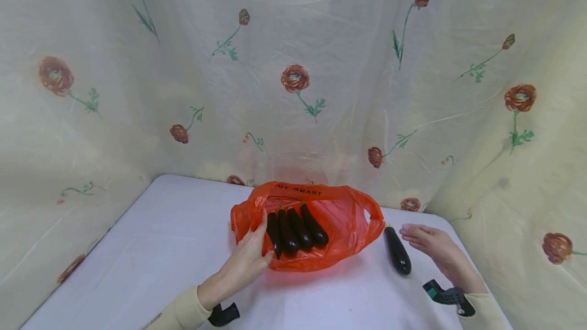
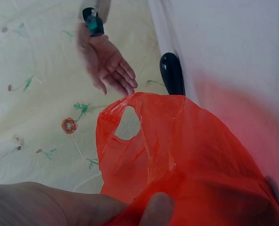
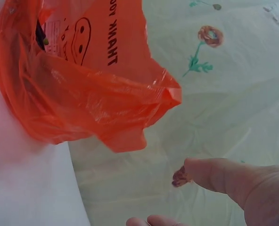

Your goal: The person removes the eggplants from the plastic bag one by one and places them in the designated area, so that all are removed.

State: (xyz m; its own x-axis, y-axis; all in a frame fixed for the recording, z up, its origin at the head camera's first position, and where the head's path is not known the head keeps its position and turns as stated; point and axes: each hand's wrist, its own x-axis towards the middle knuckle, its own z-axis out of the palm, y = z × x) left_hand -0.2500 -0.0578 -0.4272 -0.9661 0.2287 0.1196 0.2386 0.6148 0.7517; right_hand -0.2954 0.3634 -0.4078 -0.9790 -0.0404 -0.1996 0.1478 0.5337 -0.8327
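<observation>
A red plastic bag [image 1: 339, 256] lies with its mouth wide on the table, several dark eggplants [image 1: 298, 228] side by side inside it. At the bag's left side, my left hand [image 1: 245, 251] pinches the plastic between thumb and fingers; the left wrist view shows the thumb [image 2: 158, 209] over the red film. One more eggplant [image 1: 397, 251] rests on the table right of the bag, its green stem end close to the bag's handle loop. My right hand [image 1: 431, 243] is held just right of that eggplant, fingers extended and holding nothing.
The white table [image 1: 183, 228] runs back to a hanging, flower-printed sheet [image 1: 220, 90]. The same sheeting [image 1: 541, 182] closes off the right side. Black wrist devices [image 1: 447, 297] are strapped at both wrists.
</observation>
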